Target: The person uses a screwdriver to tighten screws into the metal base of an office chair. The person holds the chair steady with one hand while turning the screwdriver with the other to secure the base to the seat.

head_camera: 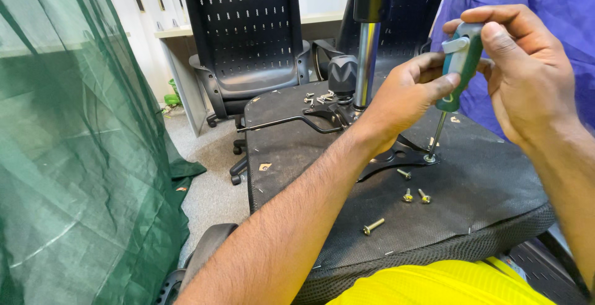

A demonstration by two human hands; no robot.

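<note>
Over upturned chair seat (pixel 471 187), both hands gripping screwdriver (pixel 460 63), tip hidden in bolt (pixel 429 157)

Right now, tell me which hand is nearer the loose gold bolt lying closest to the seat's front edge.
Left. The left hand sits above and just right of the bolt; the right hand is farther right, gripping the screwdriver.

Screwdriver (pixel 457 63) handle glossy plastic, shaft shiny metal; seat underside (pixel 310 150) matt rough fabric; bolts (pixel 373 226) metallic.

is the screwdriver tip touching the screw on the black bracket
Touching. The head view shows the screwdriver shaft ending on the screw in the black bracket, with no gap visible.
</note>
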